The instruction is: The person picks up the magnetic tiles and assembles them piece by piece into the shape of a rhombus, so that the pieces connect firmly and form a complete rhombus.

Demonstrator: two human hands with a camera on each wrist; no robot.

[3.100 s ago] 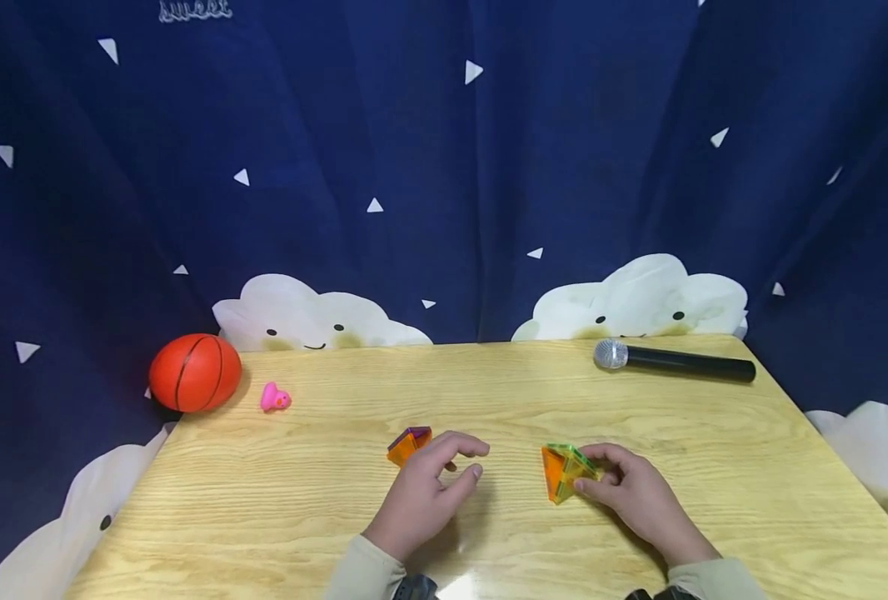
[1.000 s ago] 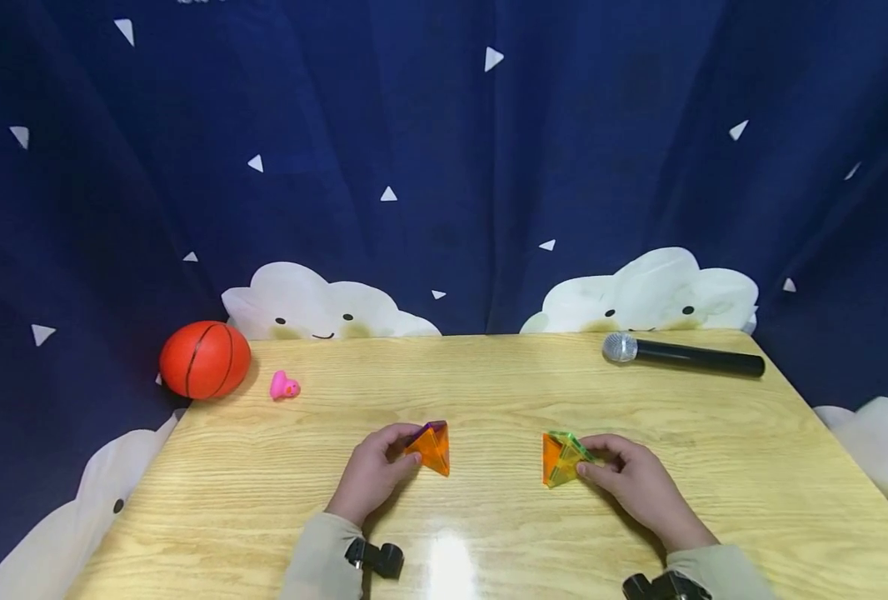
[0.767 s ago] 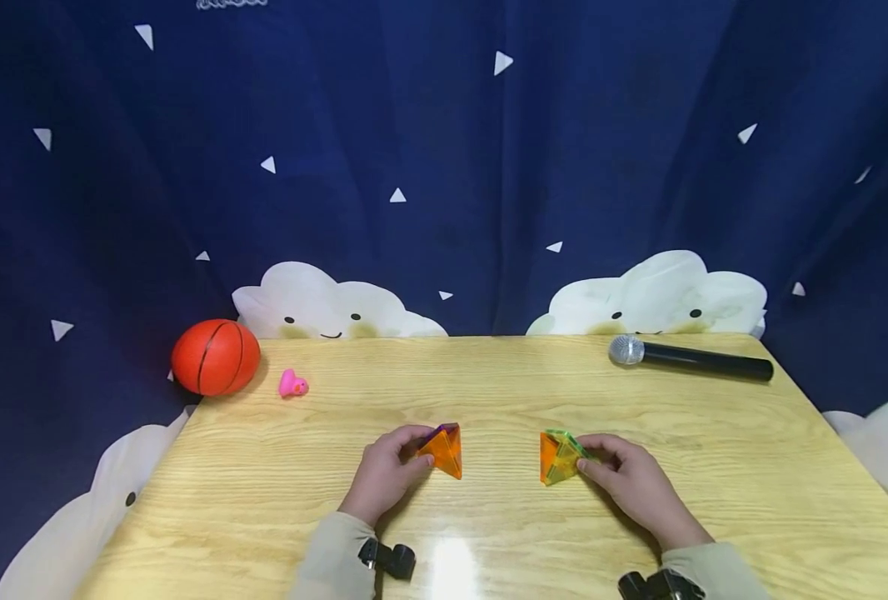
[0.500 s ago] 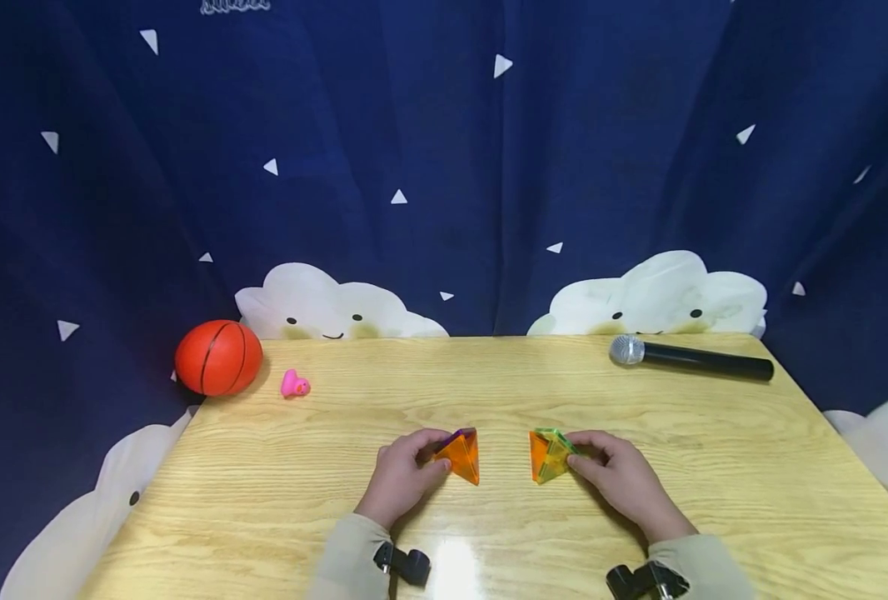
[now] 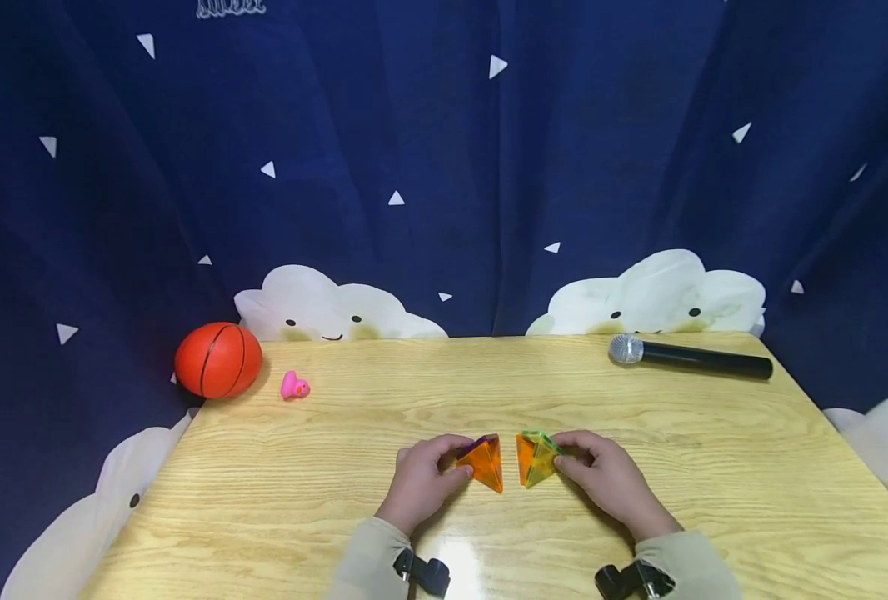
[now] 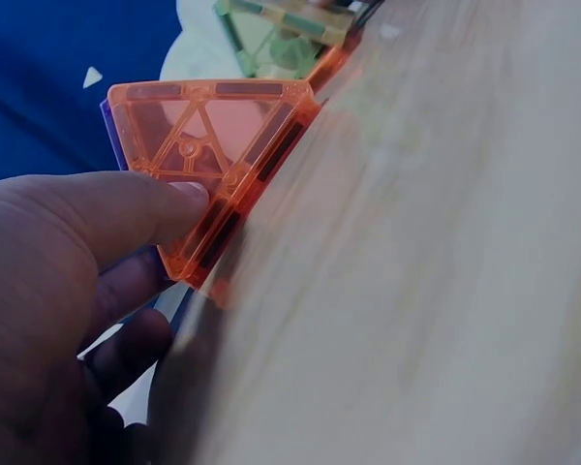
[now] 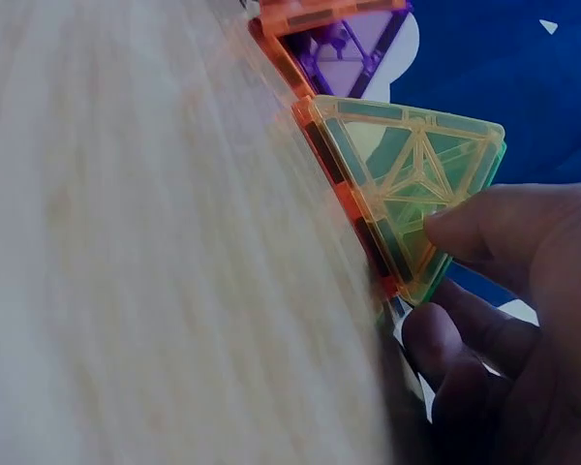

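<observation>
My left hand pinches a small pyramid of see-through magnetic tiles, orange in front with a purple tile behind. The left wrist view has the thumb pressed flat on the orange tile. Opposite it, my right hand pinches a second magnetic-tile pyramid, with yellow, green and orange sides. In the right wrist view the thumb lies on the yellow tile, and the curled fingers are partly hidden behind. A narrow gap separates the two pyramids, low over the wooden table.
A red toy basketball sits at the table's back left corner, with a pink rubber duck beside it. At the back right lies a black microphone. A dark blue curtain hangs behind the table.
My left hand took hold of the orange and purple pyramid and moved it right. My right hand brought its pyramid a little left, so the gap between them has shrunk.
</observation>
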